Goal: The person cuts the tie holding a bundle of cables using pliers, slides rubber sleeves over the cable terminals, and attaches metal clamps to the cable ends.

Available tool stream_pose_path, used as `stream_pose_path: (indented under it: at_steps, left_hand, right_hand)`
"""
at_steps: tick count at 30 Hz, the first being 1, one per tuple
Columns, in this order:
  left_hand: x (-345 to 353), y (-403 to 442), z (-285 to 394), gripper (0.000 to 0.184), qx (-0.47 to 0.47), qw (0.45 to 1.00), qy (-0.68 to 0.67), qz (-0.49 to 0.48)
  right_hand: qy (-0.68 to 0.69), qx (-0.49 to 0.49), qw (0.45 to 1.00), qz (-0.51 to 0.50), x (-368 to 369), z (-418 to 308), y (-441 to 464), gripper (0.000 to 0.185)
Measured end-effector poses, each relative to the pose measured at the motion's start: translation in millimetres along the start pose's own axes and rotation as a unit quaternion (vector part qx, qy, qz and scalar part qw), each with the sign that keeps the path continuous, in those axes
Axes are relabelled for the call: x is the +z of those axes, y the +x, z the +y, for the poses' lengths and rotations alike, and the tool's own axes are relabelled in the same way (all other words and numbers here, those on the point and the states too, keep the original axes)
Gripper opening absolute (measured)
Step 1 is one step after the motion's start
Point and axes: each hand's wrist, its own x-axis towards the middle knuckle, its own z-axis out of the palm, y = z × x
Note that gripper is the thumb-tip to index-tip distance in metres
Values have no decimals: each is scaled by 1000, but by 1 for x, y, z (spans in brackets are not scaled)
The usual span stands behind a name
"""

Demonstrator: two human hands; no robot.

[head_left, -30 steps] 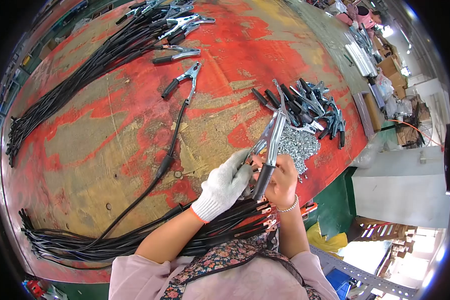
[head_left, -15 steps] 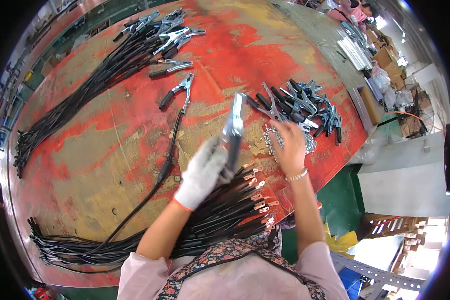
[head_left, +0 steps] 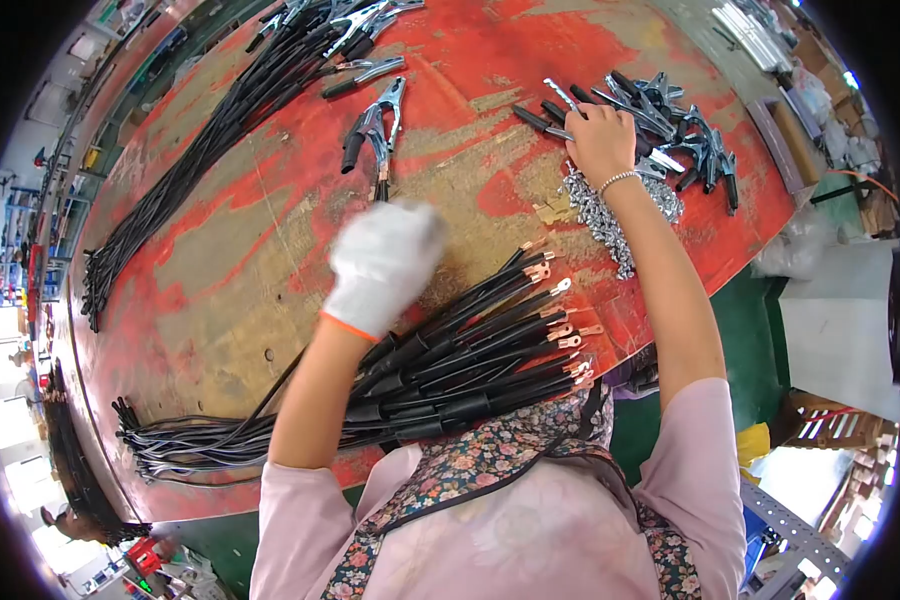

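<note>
My left hand (head_left: pixel 385 260), in a white glove, is blurred over the table just below a metal spring clamp (head_left: pixel 378 125) with a black-sleeved handle. A cable end meets that clamp, and the glove hides the cable lower down. Whether the gloved fingers hold anything cannot be seen. My bare right hand (head_left: pixel 602 145) reaches into a pile of spring clamps (head_left: pixel 660 110) at the right. Its fingers are bent over a clamp with a toothed jaw (head_left: pixel 560 95), their tips partly hidden. Small metal fasteners (head_left: pixel 605 220) lie in a heap beneath my right wrist.
Black cables with copper lugs (head_left: pixel 565 342) lie bundled along the near edge, against my apron. A second cable bundle (head_left: pixel 210 150), with clamps at its far end, stretches across the left of the worn red table (head_left: pixel 470 60). Cardboard and plastic bags stand beyond the right edge.
My left hand no longer shows the clamp it held upright; it has moved left to the cable. My right hand has gone from the fastener heap up to the clamp pile. The view has shifted.
</note>
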Motion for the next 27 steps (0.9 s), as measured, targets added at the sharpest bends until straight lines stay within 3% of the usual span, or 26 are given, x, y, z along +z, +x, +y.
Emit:
stream_pose_path:
  at_steps: [3, 5, 6, 8, 9, 12, 14, 16, 19, 20, 21, 22, 23, 25, 26, 27]
  left_hand:
    - [22, 0, 41, 27, 115, 990, -34, -72]
    - [34, 7, 57, 26, 118, 982, -21, -147]
    - [32, 9, 60, 26, 123, 981, -21, -147]
    - [23, 15, 64, 27, 28, 968, -50, -245]
    - [23, 17, 62, 27, 33, 968, -47, -245]
    - [18, 24, 52, 28, 58, 957, -27, -282]
    - [11, 32, 49, 28, 81, 948, -38, -306]
    - [11, 38, 41, 28, 104, 936, -48, -333]
    - [32, 45, 20, 25, 161, 923, -112, -331]
    - [44, 46, 8, 23, 98, 880, -297, -358]
    - [44, 47, 2, 22, 31, 801, -470, -369]
    - [44, 46, -2, 23, 9, 741, -574, -349]
    - [36, 50, -1, 23, 9, 744, -571, -346]
    - [23, 58, 5, 29, -70, 654, -641, -395]
    - [26, 59, 6, 30, -46, 682, -614, -395]
    - [30, 57, 8, 30, -46, 682, -614, -395]
  right_hand:
    - [74, 6, 997, 19, -23, -2, 8, 23]
    - [404, 108, 907, 56, -49, -7, 10, 35]
    - [401, 111, 908, 57, -56, -6, 5, 35]
    - [640, 187, 730, 152, -72, -5, -7, 47]
    - [721, 229, 650, 74, -108, -6, -20, 43]
    - [824, 283, 477, 115, -134, 10, -81, 41]
    - [822, 288, 459, 173, -134, 14, -133, 40]
    - [859, 299, 359, 210, -130, 10, -183, 40]
    - [874, 284, 316, 238, -130, -6, -228, 48]
    - [875, 282, 310, 243, -133, -10, -235, 48]
    - [889, 279, 290, 220, -136, -14, -241, 54]
    - [902, 274, 271, 196, -137, -17, -243, 61]
    - [903, 270, 268, 198, -138, -19, -240, 61]
    - [923, 261, 237, 153, -139, -26, -234, 61]
    - [916, 280, 236, 165, -133, -27, -237, 74]
    - [916, 279, 236, 165, -128, -27, -238, 74]
